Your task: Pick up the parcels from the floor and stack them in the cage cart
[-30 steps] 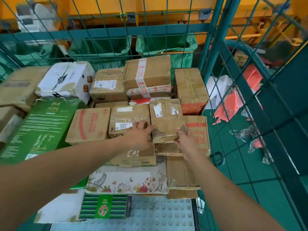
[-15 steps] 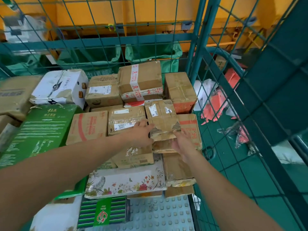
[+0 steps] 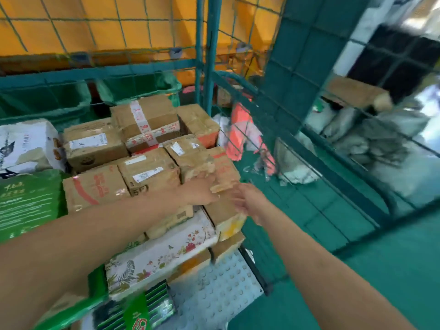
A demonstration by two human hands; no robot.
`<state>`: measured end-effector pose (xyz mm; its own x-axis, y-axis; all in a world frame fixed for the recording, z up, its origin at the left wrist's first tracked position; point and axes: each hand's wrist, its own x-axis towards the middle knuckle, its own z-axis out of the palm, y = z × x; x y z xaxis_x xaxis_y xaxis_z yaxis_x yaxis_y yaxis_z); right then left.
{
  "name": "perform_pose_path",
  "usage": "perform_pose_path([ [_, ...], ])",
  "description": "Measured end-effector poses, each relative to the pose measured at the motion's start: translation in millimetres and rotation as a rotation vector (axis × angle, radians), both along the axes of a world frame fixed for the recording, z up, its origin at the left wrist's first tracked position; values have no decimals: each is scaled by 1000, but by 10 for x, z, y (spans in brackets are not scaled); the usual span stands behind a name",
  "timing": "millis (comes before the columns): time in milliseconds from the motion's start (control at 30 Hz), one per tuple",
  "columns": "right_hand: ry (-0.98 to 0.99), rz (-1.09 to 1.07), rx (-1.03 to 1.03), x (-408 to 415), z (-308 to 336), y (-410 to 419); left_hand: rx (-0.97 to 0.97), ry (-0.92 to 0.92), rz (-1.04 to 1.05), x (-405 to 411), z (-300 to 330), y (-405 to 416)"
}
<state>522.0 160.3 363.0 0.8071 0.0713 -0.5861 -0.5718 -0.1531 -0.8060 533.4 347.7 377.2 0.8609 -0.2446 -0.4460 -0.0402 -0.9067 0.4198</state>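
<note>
The green mesh cage cart [image 3: 209, 55] is packed with brown cardboard parcels. A small taped parcel with white labels [image 3: 187, 156] lies on top of the stack near the cart's right side. My left hand [image 3: 202, 190] rests against that parcel's near edge, fingers blurred but fairly flat. To the right and just clear of the stack, my right hand [image 3: 247, 201] hovers with loose fingers and holds nothing. Through the mesh on the right I see grey bag parcels [image 3: 371, 141] and a brown box [image 3: 354, 91] outside the cart.
A floral box [image 3: 162, 253] and a green box [image 3: 26, 201] fill the near part of the cart. Orange-red bags [image 3: 242, 129] lie on the green floor beyond the mesh side. The cart's studded base plate [image 3: 214, 284] shows at the front right.
My right hand has let go of the small taped parcel and drawn back to the right. The view has swung right toward the floor outside the cart. My left hand stays at the parcel.
</note>
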Motion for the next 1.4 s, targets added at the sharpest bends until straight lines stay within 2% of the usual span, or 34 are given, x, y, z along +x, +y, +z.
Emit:
perform_pose_path([
  [233, 43, -234, 6, -1400, -73, -258, -85, -7, -242, -760, -257, -405],
  [367, 81, -412, 8, -2294, -96, -533, -106, 55, -368, -1293, -277, -839],
  [700, 117, -816, 74, -4047, -138, -1347, -148, 70, -725, -2615, -185, -2087],
  [933, 122, -1011, 91, -5082, -176, -1790, -82, 96, -907, -3354, -237, -2891],
  [1167, 135, -1263, 105, -6706, -277, -2489, 7, 158, -1110, -4667, -214, -3899],
  [1400, 160, -1449, 196, -8246, -703, -3070, 131, 207, -1275, -6055, -475, -4722],
])
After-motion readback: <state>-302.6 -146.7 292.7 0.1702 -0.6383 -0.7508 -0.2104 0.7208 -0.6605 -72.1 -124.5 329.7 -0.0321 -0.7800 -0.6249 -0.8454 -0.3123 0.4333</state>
